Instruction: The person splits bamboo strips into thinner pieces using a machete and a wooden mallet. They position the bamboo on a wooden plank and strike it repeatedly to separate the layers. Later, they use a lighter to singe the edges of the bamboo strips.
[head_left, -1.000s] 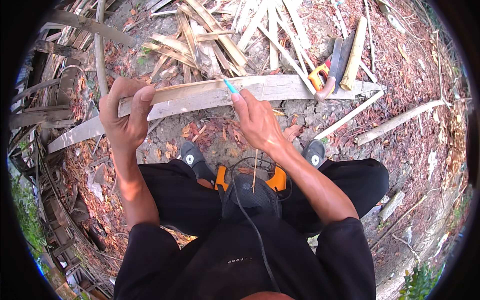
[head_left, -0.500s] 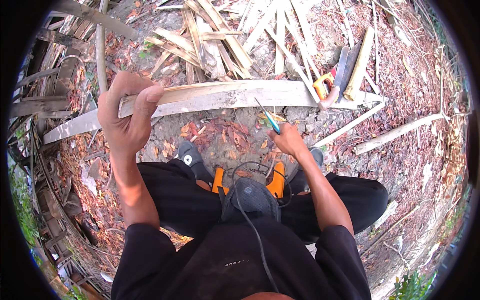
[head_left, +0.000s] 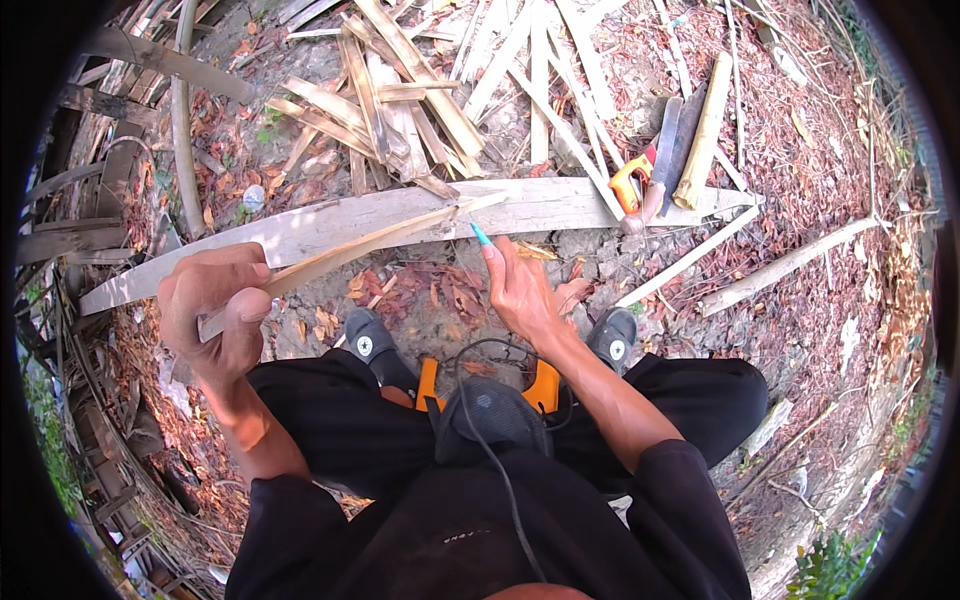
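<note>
My left hand (head_left: 215, 300) is closed around the near end of a long, thin wooden strip (head_left: 370, 240). The strip slants away to the right, over a broad pale plank (head_left: 270, 232) on the ground. Pinched in my right hand (head_left: 525, 292) is a slim teal-handled tool (head_left: 480, 234). Its teal end points up and left, close to the strip's far part; I cannot tell whether they touch. The thin dark tip of the tool does not show clearly now.
A handsaw with an orange handle (head_left: 628, 186), a dark blade (head_left: 668, 140) and a short round pole (head_left: 705, 130) lie at the plank's right end. Split wood pieces (head_left: 400, 100) are piled beyond. Stacked timber (head_left: 75, 215) stands left. Orange legs (head_left: 428, 385) show between my feet.
My left hand has come lower and farther left, and the strip now slants more. My right hand has moved left, bringing the teal-handled tool close to the strip's far part.
</note>
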